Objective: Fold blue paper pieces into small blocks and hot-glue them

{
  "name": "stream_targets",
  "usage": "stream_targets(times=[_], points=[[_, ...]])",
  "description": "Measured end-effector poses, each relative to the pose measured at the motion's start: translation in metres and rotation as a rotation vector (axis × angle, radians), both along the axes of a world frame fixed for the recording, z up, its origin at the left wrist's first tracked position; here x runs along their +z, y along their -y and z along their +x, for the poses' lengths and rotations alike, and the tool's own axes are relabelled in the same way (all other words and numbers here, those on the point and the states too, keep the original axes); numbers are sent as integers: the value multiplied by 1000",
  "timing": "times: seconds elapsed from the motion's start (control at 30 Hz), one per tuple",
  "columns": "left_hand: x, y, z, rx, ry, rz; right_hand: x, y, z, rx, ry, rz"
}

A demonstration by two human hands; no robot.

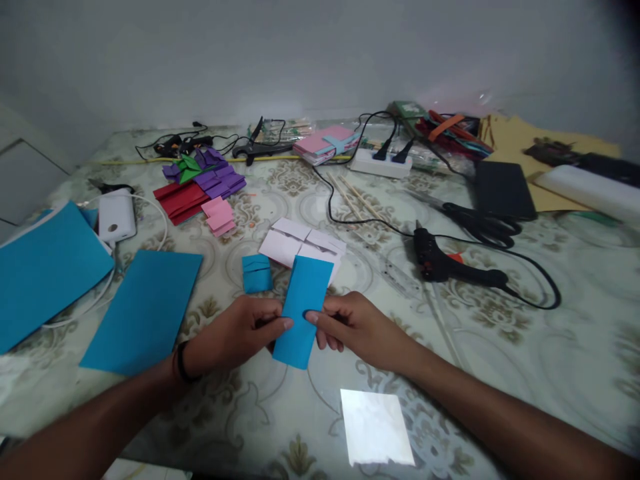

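Note:
A narrow rectangle of blue paper is held up between both hands over the table. My left hand pinches its left edge, thumb in front. On the right edge, my right hand grips it with the thumb on the front face and fingers behind. Just beyond lie a small folded blue paper piece and a folded white paper piece, partly covered by the blue rectangle. A larger blue sheet lies left of my left hand. Nearer me, a white paper square rests on the table.
A black glue gun with its cord lies to the right, by scissors and a clear ruler. Folded coloured papers, a power strip and pliers are farther back. A white power bank sits left.

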State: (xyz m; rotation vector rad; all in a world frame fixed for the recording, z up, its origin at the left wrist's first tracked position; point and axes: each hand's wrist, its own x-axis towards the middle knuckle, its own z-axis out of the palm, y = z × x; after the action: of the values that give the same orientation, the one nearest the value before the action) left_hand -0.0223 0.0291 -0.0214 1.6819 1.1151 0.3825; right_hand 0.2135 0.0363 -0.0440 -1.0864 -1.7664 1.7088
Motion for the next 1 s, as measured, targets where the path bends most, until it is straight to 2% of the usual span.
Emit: stream_targets(times=[0.17,0.23,0.43,0.67,0.83,1.0], points=[[-1,1,0,-39,117,-253,-3,1,0,-37,40,28],[-1,1,0,-34,142,-296,-4,1,1,-37,21,22],[0,1,1,-35,157,-255,-2,-1,2,36,-24,38],[2,1,2,-44,155,-211,-4,1,1,0,27,57],[5,1,2,-44,175,-210,-3,1,2,54,13,67],[4,0,2,-50,181,-207,-2,0,0,30,31,113]])
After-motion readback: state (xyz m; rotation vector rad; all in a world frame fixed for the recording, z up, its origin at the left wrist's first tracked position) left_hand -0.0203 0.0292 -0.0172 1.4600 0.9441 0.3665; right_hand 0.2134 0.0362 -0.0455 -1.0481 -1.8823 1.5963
